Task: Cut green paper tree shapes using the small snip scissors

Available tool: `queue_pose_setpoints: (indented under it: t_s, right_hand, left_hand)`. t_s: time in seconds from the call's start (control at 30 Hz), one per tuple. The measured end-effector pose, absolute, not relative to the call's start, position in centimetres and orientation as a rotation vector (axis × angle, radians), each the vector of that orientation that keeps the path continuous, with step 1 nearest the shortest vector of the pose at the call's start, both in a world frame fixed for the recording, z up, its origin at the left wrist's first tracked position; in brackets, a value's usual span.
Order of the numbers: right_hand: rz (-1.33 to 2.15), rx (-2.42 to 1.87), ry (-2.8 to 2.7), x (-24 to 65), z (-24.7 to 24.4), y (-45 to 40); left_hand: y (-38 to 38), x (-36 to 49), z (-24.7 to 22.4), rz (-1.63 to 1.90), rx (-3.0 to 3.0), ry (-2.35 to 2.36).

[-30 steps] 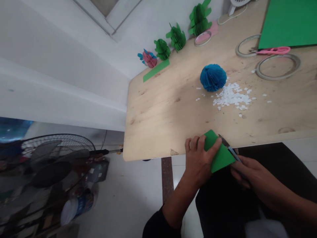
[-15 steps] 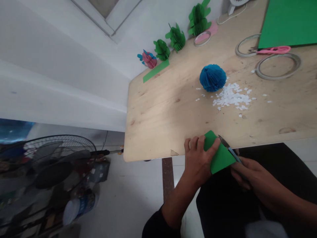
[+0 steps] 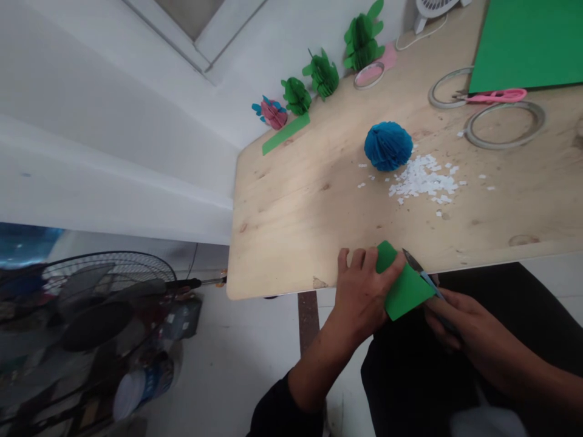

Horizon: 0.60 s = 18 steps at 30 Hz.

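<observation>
A piece of green paper (image 3: pixel 406 292) sticks out past the table's front edge, gripped by my left hand (image 3: pixel 362 297), whose thumb lies across its face. My right hand (image 3: pixel 460 318) is closed around the handles of a pair of scissors (image 3: pixel 421 270). The scissor blades point up and to the left along the paper's right edge; whether they bite into it I cannot tell. Beyond my hands, a blue honeycomb paper ball (image 3: pixel 388 145) sits on the wooden table (image 3: pixel 282 230), with a scatter of small white paper bits (image 3: pixel 423 177) beside it.
Along the wall stand green paper figures (image 3: pixel 322 74) and a pink and blue one (image 3: pixel 271 113), near a green strip (image 3: pixel 286 133). At right are tape rolls (image 3: pixel 505 144), pink scissors (image 3: pixel 498 96) and a large green sheet (image 3: pixel 531 45). A standing fan (image 3: pixel 98 315) is at lower left.
The view has shifted slightly. My left hand and the green paper have barely moved, and the right hand with the scissors keeps nearly the same place.
</observation>
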State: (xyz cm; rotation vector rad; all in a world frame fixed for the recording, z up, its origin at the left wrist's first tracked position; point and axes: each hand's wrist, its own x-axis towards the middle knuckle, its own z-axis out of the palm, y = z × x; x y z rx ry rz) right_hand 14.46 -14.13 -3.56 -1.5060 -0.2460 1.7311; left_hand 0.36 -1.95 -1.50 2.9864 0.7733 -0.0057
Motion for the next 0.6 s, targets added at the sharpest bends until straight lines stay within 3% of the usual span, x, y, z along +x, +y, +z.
queue_pose_setpoints:
  t_s: [0.6]
  right_hand:
    - [1.736, -1.495, -0.239, 14.31, -3.55, -14.03]
  left_hand:
    - [-1.91, -0.12, -1.59, -0.001, 2.973, 0.753]
